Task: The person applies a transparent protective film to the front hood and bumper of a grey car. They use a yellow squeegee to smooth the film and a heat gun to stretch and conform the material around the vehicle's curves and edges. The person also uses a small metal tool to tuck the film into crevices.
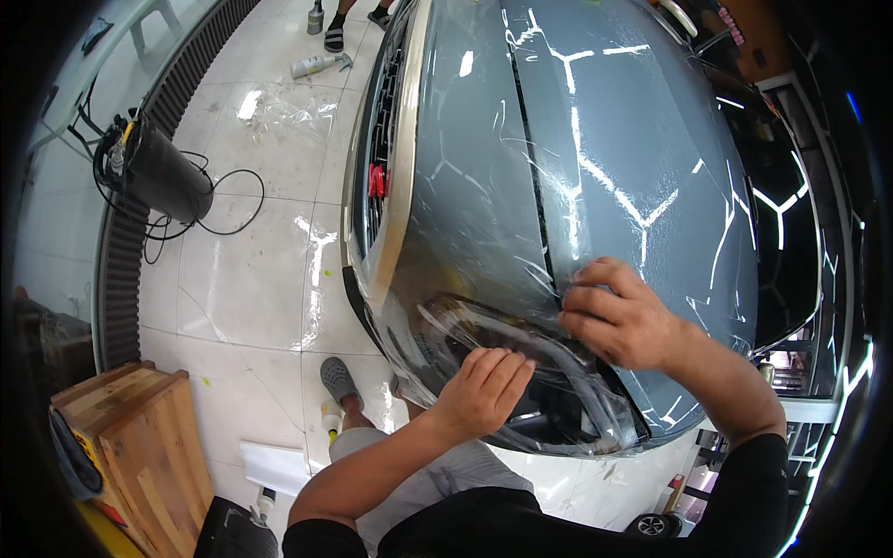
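A grey-blue car [670,139] fills the middle and right, with clear film [484,232] over its front, wrinkled around the dark headlight [549,400]. My left hand [484,386] has its fingers curled on the film's lower part over the headlight, gripping it. My right hand [619,312] is higher and to the right, near the hood seam, its bent fingertips pinching the film. The front grille [377,139] with a red part lies to the left.
A black cylinder [172,172] with coiled hoses stands at left, a wooden box [149,446] at lower left. Spray bottles [312,67] and loose plastic [279,121] are on the tiled floor [233,260]. Another person's feet [334,37] show at the top.
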Demonstrator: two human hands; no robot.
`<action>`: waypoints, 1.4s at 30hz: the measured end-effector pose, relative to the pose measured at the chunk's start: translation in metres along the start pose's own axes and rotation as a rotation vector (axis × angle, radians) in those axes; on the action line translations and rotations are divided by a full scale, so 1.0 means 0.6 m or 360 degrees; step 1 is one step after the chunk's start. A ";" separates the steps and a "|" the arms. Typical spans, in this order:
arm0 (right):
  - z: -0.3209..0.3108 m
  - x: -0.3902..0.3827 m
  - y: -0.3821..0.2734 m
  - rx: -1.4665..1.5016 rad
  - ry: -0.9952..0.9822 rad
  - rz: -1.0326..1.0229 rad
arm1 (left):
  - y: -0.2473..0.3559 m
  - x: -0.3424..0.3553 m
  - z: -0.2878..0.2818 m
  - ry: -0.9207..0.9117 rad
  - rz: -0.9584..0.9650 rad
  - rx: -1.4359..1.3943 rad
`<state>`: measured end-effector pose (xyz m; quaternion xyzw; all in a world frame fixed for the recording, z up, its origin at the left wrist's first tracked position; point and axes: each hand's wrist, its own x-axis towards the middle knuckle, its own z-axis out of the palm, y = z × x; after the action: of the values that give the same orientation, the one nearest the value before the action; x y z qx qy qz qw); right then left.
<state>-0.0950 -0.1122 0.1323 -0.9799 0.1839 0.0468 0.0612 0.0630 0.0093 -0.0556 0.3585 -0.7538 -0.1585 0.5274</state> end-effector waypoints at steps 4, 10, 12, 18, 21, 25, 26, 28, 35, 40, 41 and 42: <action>0.001 -0.006 -0.012 -0.0130 0.0116 -0.0022 | 0.013 0.012 0.000 -0.0005 0.0024 0.0154; 0.010 0.005 0.013 0.0034 0.0144 -0.0235 | 0.016 0.018 -0.002 0.0000 -0.0062 0.0171; 0.002 0.013 0.018 0.0056 0.0080 -0.0333 | 0.028 0.001 0.005 0.0074 -0.0094 0.0156; 0.004 0.012 0.013 0.0152 0.0089 -0.0368 | 0.027 0.003 0.015 0.0108 -0.0062 0.0283; 0.005 0.013 0.013 0.0028 0.0067 -0.0373 | 0.020 0.000 0.019 0.0153 -0.0029 0.0256; -0.001 0.012 0.017 -0.0114 -0.0046 -0.0369 | 0.003 0.005 0.018 0.0221 0.0056 0.0152; 0.000 0.011 0.020 -0.0112 -0.0086 -0.0348 | -0.001 0.006 0.017 0.0226 0.0071 0.0123; 0.000 0.006 0.022 -0.0020 -0.0091 -0.0327 | -0.004 0.007 0.019 0.0138 0.0116 0.0124; 0.002 0.006 0.018 0.0213 0.0063 -0.0295 | 0.002 0.019 -0.009 -0.0116 0.0051 0.0334; 0.014 0.011 0.003 0.0276 0.0191 -0.0311 | 0.059 0.034 0.047 0.0442 -0.0213 0.0251; 0.017 0.009 0.000 0.0267 0.0195 -0.0321 | 0.075 0.042 0.058 0.0458 -0.0257 0.0272; 0.016 0.005 0.002 0.0279 0.0193 -0.0307 | 0.085 0.049 0.065 0.0479 -0.0289 0.0280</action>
<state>-0.0931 -0.1130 0.1226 -0.9850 0.0955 -0.0349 0.1395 0.0030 0.0184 -0.0191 0.4894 -0.6420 -0.0835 0.5843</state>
